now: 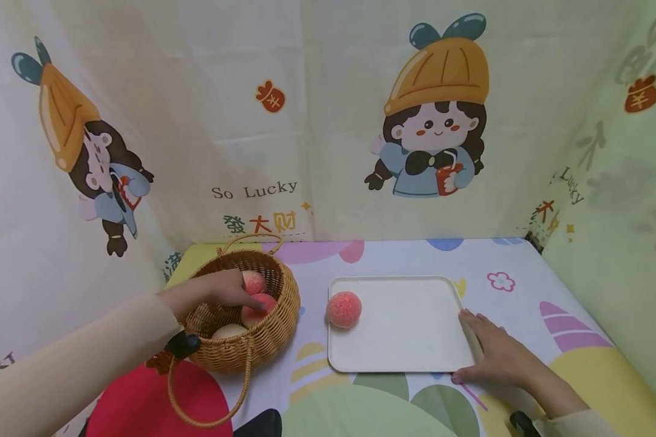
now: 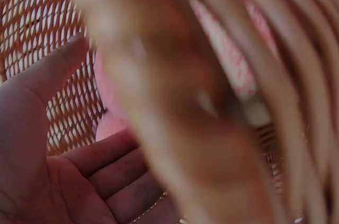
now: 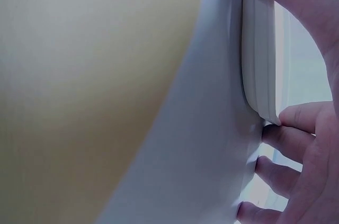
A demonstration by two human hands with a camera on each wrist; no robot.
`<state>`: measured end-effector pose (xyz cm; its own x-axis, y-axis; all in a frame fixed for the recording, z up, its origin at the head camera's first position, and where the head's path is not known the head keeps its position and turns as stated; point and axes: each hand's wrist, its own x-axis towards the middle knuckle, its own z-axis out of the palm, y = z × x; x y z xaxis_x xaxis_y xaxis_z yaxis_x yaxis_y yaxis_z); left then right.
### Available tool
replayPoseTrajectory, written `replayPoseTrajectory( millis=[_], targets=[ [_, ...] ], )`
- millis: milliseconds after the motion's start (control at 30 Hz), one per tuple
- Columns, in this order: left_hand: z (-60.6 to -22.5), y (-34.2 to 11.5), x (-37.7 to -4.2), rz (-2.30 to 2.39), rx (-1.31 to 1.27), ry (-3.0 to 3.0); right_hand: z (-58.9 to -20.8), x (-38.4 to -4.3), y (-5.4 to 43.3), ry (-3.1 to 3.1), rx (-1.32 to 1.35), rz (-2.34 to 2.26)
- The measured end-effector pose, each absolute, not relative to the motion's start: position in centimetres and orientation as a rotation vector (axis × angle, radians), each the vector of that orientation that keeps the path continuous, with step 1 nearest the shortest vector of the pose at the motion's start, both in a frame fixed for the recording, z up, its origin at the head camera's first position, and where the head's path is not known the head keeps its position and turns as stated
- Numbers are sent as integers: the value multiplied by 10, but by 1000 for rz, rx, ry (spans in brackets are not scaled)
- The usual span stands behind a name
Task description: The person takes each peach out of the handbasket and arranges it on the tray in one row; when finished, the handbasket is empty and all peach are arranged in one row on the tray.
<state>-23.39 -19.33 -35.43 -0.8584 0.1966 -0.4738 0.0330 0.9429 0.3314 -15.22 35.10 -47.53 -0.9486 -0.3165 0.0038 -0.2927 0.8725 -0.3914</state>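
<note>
My left hand point(image 1: 224, 289) reaches down into a woven wicker basket point(image 1: 287, 315), its thumb spread from its straight fingers in the left wrist view. Beside the hand lie two pink peaches, one nearer point(image 1: 258, 311) and one farther point(image 1: 254, 281); a paler round fruit point(image 1: 229, 331) sits lower in the basket. Whether the fingers touch a peach is partly hidden by the blurred wicker rim point(image 2: 159, 102). Another peach point(image 1: 344, 309) rests at the left end of a white tray point(image 1: 404, 328). At the tray's right edge, my right hand point(image 1: 500, 352) touches the rim with spread fingers.
The basket's two loop handles hang outward, the near one point(image 1: 247, 376) over a red patch of the patterned tablecloth point(image 1: 382, 400). Printed cloth walls point(image 1: 333, 152) enclose the table at the back and both sides. A dark object point(image 1: 259, 425) shows at the bottom edge.
</note>
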Motion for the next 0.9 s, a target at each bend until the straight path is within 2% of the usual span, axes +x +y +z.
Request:
replayPoseTrajectory(
  millis=[200,400,600,900],
  targets=[
    [-355,-176,-237,366,74,2582,-478,-154,354,2977,-495,-606],
    [-356,-167,-237,257,94,2626,-477,-155,354,2971,-496,-621],
    [-363,-167,-236,112,202,2719,-474,-155,353,2973,-489,-607],
    [-368,-171,-231,148,104,2768,-475,-154,353,2966,-482,-626]
  ],
)
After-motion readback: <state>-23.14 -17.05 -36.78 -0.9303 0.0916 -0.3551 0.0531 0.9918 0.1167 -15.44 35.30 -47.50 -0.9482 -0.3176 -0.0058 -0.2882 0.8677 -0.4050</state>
